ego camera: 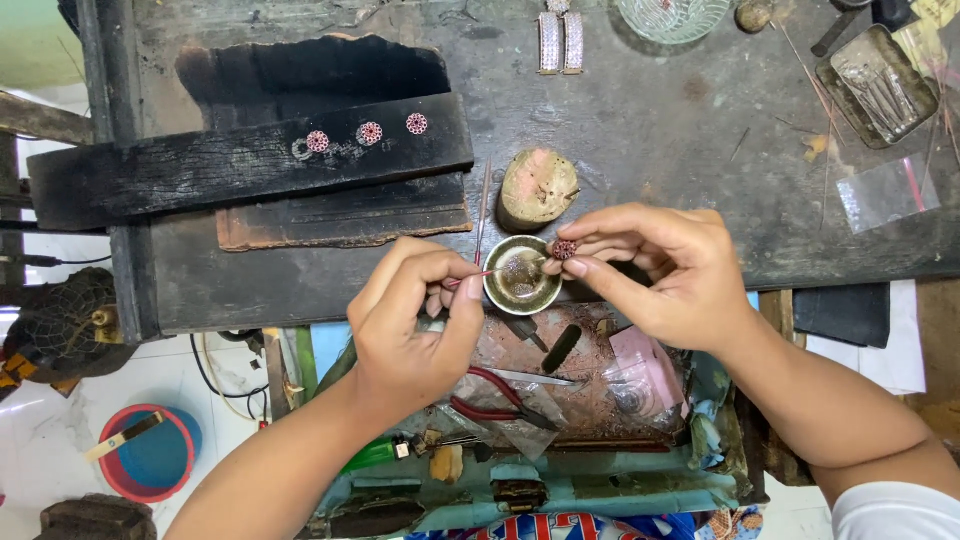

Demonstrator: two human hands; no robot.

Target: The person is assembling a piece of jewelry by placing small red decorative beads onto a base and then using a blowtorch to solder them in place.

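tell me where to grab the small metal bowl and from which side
Pinch the bowl by its thin rim on the near edge, coming from above. It sits upright and open. The far side is crowded by the wooden stump, the left hand's stick reaches in from the left, and the right hand hovers at its right.

Under my fingers (470, 285) the worktop (650, 120) is old dark wood, matt, scratched and stained, and the charred black wooden block (240, 165) on it looks rough and sooty, carrying three small round pieces (368, 133) of pale metal set with glossy red stones. The small bowl (520, 278) is polished metal, shiny inside, and beside it the stubby wooden stump (538, 188) has a rough, pinkish, worn top. My right hand (655, 270) pinches another red-stoned metal piece (565, 249), my left hand (415, 325) a thin smooth stick (478, 275), with clear glossy plastic bags (885, 192) lying near a dull metal tray (875, 85).
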